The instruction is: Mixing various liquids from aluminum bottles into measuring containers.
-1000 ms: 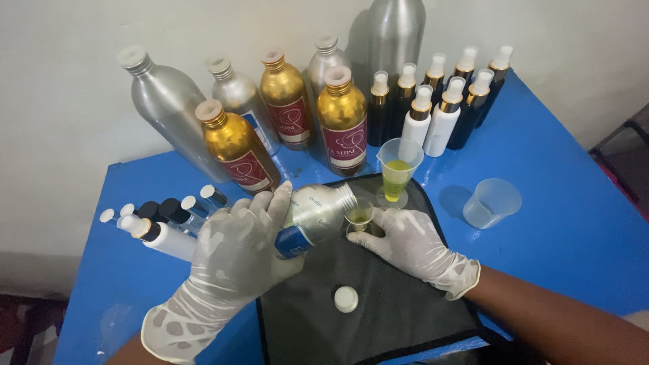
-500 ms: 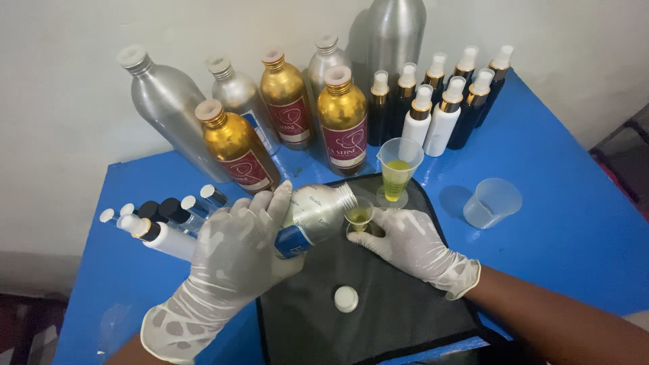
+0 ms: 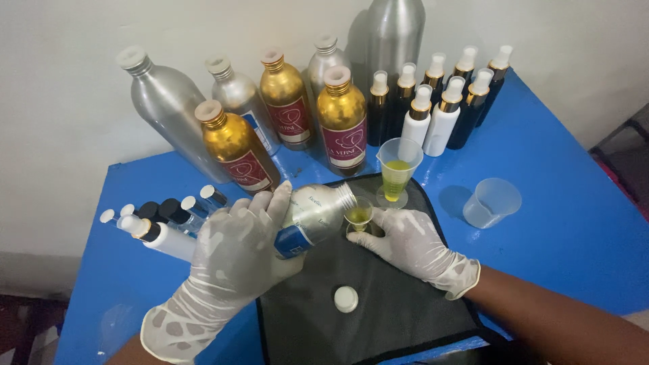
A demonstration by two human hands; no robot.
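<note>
Blue table (image 3: pixel 574 223): 3 gold btls (image 3: pixel 343 122)

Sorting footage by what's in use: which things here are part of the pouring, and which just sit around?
In use:
left hand
silver bottle, tilted
small cup
right hand

Lying about:
white cap
tall measuring cup
empty beaker
gold bottles
spray bottles
</note>
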